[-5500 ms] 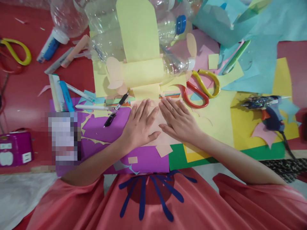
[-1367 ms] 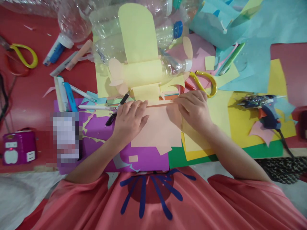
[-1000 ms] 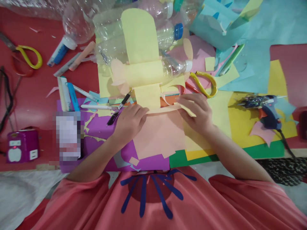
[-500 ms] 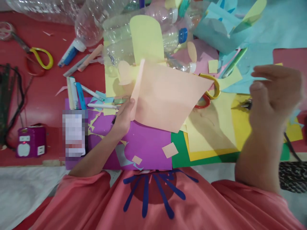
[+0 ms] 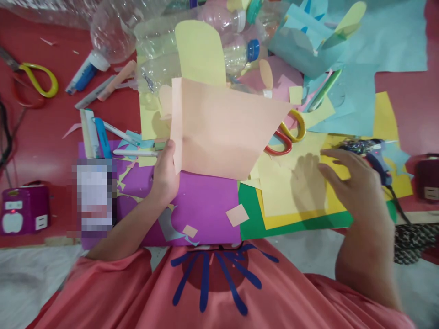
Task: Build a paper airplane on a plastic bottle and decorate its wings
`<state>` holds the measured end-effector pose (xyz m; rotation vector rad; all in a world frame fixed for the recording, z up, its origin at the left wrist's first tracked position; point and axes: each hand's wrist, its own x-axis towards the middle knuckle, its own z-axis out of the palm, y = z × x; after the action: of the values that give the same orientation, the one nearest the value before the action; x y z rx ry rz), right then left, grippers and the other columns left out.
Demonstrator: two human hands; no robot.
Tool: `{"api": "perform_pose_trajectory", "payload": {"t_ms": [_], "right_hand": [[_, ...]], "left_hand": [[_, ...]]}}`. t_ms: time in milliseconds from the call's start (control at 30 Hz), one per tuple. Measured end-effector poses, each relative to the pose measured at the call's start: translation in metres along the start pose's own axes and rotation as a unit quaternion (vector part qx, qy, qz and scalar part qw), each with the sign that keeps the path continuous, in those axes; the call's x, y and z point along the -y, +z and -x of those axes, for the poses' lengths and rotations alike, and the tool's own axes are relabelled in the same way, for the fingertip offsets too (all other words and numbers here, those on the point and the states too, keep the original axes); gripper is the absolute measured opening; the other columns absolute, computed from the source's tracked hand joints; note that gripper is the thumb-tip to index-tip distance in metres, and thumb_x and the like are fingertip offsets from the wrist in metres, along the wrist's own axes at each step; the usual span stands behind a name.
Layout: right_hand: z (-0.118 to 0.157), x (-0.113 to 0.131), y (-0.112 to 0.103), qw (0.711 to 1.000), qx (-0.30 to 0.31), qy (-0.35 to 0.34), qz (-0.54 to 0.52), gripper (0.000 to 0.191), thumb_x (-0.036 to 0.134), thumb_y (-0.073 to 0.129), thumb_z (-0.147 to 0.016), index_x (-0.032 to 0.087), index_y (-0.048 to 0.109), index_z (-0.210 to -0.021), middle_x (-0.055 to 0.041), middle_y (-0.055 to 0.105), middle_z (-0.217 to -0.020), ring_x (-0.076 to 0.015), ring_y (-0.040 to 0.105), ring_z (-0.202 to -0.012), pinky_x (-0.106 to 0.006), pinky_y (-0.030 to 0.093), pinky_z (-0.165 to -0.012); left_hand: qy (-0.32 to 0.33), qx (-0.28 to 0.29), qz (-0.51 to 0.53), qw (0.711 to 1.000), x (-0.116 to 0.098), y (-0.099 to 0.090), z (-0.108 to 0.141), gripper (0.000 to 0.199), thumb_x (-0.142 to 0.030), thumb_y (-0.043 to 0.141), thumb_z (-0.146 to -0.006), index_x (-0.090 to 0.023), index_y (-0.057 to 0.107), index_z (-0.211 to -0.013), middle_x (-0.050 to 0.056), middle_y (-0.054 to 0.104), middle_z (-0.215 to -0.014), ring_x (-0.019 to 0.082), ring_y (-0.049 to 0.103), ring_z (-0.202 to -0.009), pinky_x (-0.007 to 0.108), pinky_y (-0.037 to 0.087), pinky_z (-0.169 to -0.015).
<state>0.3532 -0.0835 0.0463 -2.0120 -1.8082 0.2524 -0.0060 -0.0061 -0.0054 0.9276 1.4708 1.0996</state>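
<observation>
My left hand [image 5: 167, 176] grips the folded left edge of a peach paper sheet [image 5: 226, 130], thumb in front. The sheet is held up over the table, its narrow fold upright and its right corner pointing outward. My right hand [image 5: 353, 178] hovers above the yellow paper [image 5: 291, 192], fingers apart and nothing in them, its shadow falling to the left. Scissors with yellow and red handles [image 5: 286, 135] lie just right of the peach sheet, their blades hidden. Beyond the right hand lies a dark blue tool with a cord [image 5: 379, 169], perhaps a glue gun.
Plastic bottles [image 5: 161, 36] crowd the back. Markers [image 5: 103, 137] and a second pair of scissors [image 5: 37, 80] lie left. A blurred phone [image 5: 94, 194] rests on purple paper [image 5: 206, 205], near a purple box [image 5: 25, 208]. Folded blue paper [image 5: 295, 45] stands at the back right.
My right hand has come down and left towards the yellow paper. The peach sheet has turned slightly, so its folded strip shows wider. The whole view has shifted a little to the right.
</observation>
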Motion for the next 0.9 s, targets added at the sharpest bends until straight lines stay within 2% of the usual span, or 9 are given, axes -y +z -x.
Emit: {"api": "perform_pose_trajectory", "payload": {"t_ms": [33,133,233,367,467,600,733,833,900], "right_hand": [[-0.007,0.007,0.009,0.998,-0.020,-0.053,-0.001,0.019,0.037,0.058,-0.085,0.028,0.065,-0.101,-0.0124,0.075,-0.103,-0.0311,0.070,-0.099,-0.047,0.057,-0.083],[-0.033,0.025,0.037,0.991,0.002,-0.134,0.014,0.029,0.027,0.051,-0.090,0.021,0.059,-0.117,-0.0174,0.068,-0.120,-0.0307,0.064,-0.114,-0.047,0.052,-0.097],[-0.062,0.036,0.057,0.987,0.050,-0.125,0.083,0.040,0.019,0.054,-0.084,0.014,0.055,-0.123,-0.0223,0.064,-0.121,-0.0343,0.061,-0.109,-0.049,0.051,-0.094],[-0.090,0.048,0.066,0.980,0.083,-0.118,0.136,0.068,0.016,0.061,-0.069,0.014,0.049,-0.136,-0.0201,0.064,-0.112,-0.0341,0.061,-0.100,-0.046,0.051,-0.084],[-0.103,0.059,0.063,0.975,0.132,-0.093,0.153,0.072,0.019,0.065,-0.065,0.019,0.051,-0.136,-0.0159,0.065,-0.104,-0.0294,0.061,-0.087,-0.041,0.050,-0.073],[-0.110,0.069,0.055,0.979,0.160,-0.014,0.124,0.047,0.020,0.061,-0.075,0.017,0.060,-0.122,-0.0128,0.068,-0.088,-0.0223,0.056,-0.072,-0.036,0.042,-0.065],[-0.102,0.063,0.037,0.990,0.128,0.043,-0.050,0.038,0.015,0.066,-0.071,0.017,0.063,-0.109,-0.0022,0.061,-0.071,-0.0154,0.054,-0.065,-0.033,0.041,-0.066],[-0.088,0.059,0.013,0.959,0.142,0.132,-0.205,0.037,0.009,0.068,-0.062,0.021,0.057,-0.095,0.0074,0.050,-0.055,-0.0104,0.045,-0.044,-0.028,0.035,-0.048],[-0.077,0.056,-0.003,0.937,0.152,0.177,-0.260,0.032,0.026,0.076,-0.065,0.024,0.051,-0.085,0.0070,0.050,-0.051,-0.0113,0.043,-0.036,-0.028,0.031,-0.038]], "left_hand": [[-0.008,0.002,0.007,1.000,0.000,0.000,0.001,0.047,-0.057,0.046,-0.090,-0.024,0.062,-0.118,0.008,0.063,-0.135,0.027,0.052,-0.135,0.043,0.051,-0.109],[-0.057,0.008,0.043,0.997,-0.001,0.004,0.005,0.041,-0.048,0.052,-0.088,-0.021,0.063,-0.117,0.010,0.067,-0.128,0.028,0.056,-0.131,0.045,0.051,-0.108],[-0.068,0.015,0.037,0.997,-0.004,0.007,0.008,0.037,-0.041,0.053,-0.086,-0.020,0.065,-0.114,0.008,0.070,-0.123,0.028,0.056,-0.130,0.045,0.049,-0.110],[0.017,0.093,-0.014,0.995,-0.005,0.007,0.009,0.036,-0.041,0.045,-0.086,-0.024,0.069,-0.107,0.004,0.072,-0.112,0.026,0.057,-0.129,0.041,0.049,-0.109],[0.056,0.133,-0.028,0.989,-0.003,0.006,0.008,0.037,-0.037,0.045,-0.083,-0.022,0.069,-0.106,0.004,0.073,-0.103,0.027,0.062,-0.121,0.041,0.052,-0.104],[0.059,0.144,-0.020,0.988,-0.001,0.005,0.006,0.036,-0.032,0.045,-0.080,-0.022,0.070,-0.104,0.003,0.073,-0.100,0.026,0.066,-0.113,0.040,0.051,-0.103],[0.067,0.148,-0.010,0.987,-0.002,0.004,0.004,0.031,-0.031,0.046,-0.079,-0.022,0.069,-0.098,0.002,0.073,-0.098,0.026,0.067,-0.109,0.040,0.052,-0.101],[0.074,0.144,0.001,0.987,-0.005,0.004,0.005,0.026,-0.031,0.048,-0.079,-0.021,0.068,-0.094,0.003,0.072,-0.098,0.026,0.066,-0.109,0.040,0.052,-0.100],[0.077,0.143,0.001,0.987,-0.007,0.004,0.007,0.024,-0.031,0.049,-0.080,-0.021,0.067,-0.093,0.003,0.071,-0.096,0.026,0.066,-0.108,0.039,0.052,-0.098]]}}
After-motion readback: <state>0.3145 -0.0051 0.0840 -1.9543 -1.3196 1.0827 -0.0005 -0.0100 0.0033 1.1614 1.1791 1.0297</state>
